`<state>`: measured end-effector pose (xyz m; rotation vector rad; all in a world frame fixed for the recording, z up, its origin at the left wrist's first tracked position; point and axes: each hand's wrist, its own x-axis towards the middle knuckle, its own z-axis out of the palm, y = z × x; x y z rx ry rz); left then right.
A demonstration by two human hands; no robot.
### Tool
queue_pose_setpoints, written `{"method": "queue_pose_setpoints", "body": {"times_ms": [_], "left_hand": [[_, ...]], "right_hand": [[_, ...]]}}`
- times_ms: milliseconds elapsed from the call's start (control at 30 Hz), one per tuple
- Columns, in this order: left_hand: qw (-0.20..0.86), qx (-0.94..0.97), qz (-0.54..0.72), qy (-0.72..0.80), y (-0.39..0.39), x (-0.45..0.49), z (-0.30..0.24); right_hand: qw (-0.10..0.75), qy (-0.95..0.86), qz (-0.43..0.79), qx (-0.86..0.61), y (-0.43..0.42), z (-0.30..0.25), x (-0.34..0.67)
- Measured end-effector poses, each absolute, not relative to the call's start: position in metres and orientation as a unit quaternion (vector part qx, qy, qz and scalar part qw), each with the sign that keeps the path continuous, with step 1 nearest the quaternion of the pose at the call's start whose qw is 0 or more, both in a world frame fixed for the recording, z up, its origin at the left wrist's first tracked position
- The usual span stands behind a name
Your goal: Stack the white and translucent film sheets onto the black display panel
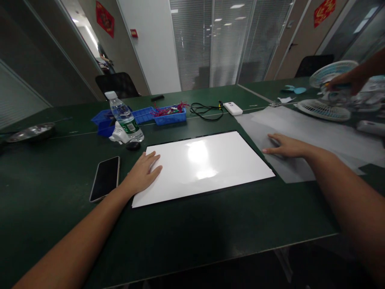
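A glossy white board [204,164] with a thin black edge lies flat on the dark green table [186,237] in front of me. My left hand [142,170] rests flat on the board's left edge, fingers stretched out and holding nothing. My right hand [284,146] lies flat, fingers extended, on a grey translucent sheet [303,132] just right of the board's right edge. A black phone [106,178] lies face up left of my left hand.
Behind the board stand a water bottle [124,118], blue trays [150,115] with red bits, a black cable [206,110] and a white device [233,108]. At far right another person's hand [345,82] touches a dismantled fan [326,108]. A metal dish [33,131] sits far left.
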<state>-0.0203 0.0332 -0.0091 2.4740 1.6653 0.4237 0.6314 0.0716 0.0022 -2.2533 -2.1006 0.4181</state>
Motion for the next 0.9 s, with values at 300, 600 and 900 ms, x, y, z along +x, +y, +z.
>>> {"method": "queue_pose_setpoints", "body": {"times_ms": [300,600,900], "left_hand": [[0.067,0.814,0.15,0.557,0.033,-0.02,-0.009],[0.083,0.804,0.156,0.568,0.035,-0.021,-0.013],[0.073,0.808,0.165,0.561,0.033,-0.019,-0.014]], "right_hand": [[0.013,-0.633,0.076,-0.77,0.069,0.014,0.62],[0.035,-0.579,-0.105,-0.808,0.046,0.045,0.607],[0.13,-0.612,-0.157,-0.764,0.041,0.064,0.602]]}}
